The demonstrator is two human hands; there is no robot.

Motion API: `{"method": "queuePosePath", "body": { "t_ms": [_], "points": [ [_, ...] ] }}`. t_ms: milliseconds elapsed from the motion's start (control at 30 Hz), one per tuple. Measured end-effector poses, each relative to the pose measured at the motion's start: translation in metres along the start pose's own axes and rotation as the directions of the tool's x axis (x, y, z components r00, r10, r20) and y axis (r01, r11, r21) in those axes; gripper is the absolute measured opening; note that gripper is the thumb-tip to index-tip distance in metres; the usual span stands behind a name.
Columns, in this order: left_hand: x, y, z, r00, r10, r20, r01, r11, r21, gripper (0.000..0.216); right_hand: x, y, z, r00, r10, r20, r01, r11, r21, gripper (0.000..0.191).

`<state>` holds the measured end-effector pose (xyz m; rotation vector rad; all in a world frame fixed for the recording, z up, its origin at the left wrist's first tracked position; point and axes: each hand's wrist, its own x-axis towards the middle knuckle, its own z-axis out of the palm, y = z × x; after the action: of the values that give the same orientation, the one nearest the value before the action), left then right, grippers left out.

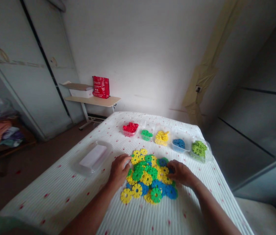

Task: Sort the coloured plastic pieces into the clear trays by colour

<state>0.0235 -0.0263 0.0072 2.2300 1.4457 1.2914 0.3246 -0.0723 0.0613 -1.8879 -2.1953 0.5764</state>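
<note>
A loose pile of flower-shaped plastic discs [147,173] in yellow, green and blue lies on the covered table, between my two hands. My left hand [120,168] rests at the pile's left edge, thumb and fingers apart, fingertips against the outer discs. On the opposite side, my right hand [180,172] bends its fingers over the right edge, near a blue disc [162,162]. A gap shows between its thumb and fingers. No disc is visibly lifted in either hand, though the right fingertips are partly hidden.
Beyond the pile, clear tubs hold red pieces [131,127], green discs [147,134], yellow discs [161,137], blue discs [178,143] and light green discs [199,148]. A clear plastic container [92,158] lies left. A red bag [101,87] stands on a side table [103,101].
</note>
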Motion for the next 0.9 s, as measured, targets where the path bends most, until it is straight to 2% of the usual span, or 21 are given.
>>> {"method": "queuePosePath", "body": {
  "t_ms": [167, 300, 367, 567, 700, 800, 900],
  "points": [
    [0.001, 0.002, -0.001, 1.000, -0.007, 0.007, 0.007, 1.000, 0.012, 0.025, -0.008, 0.015, -0.016, 1.000, 0.016, -0.011, -0.015, 0.998, 0.053, 0.026],
    [0.000, 0.002, -0.001, 1.000, -0.023, 0.019, 0.023, 1.000, 0.003, 0.026, -0.011, 0.038, -0.026, 0.991, 0.083, -0.103, -0.067, 0.986, 0.151, 0.022],
    [0.000, 0.002, 0.000, 0.999, -0.030, 0.025, 0.030, 1.000, -0.007, 0.025, -0.011, 0.040, -0.025, 0.986, 0.085, -0.144, -0.065, 0.988, 0.139, 0.023],
    [0.001, 0.004, -0.001, 0.999, -0.046, 0.018, 0.046, 0.999, -0.022, 0.024, -0.011, 0.006, -0.019, 0.985, -0.050, -0.163, 0.041, 0.998, -0.056, 0.024],
    [0.001, 0.005, -0.003, 0.999, -0.038, 0.016, 0.039, 0.999, -0.027, 0.024, -0.017, -0.016, -0.020, 0.984, -0.106, -0.140, 0.105, 0.994, -0.019, 0.026],
    [0.001, 0.005, -0.003, 0.999, -0.039, 0.017, 0.039, 0.999, -0.023, 0.024, -0.019, -0.024, -0.021, 0.995, -0.075, -0.066, 0.074, 0.997, -0.016, 0.029],
    [0.000, 0.004, -0.003, 0.999, -0.041, 0.010, 0.042, 0.999, -0.024, 0.024, -0.018, -0.021, -0.019, 0.999, -0.014, -0.037, 0.009, 0.992, -0.126, 0.036]
  ]
}}
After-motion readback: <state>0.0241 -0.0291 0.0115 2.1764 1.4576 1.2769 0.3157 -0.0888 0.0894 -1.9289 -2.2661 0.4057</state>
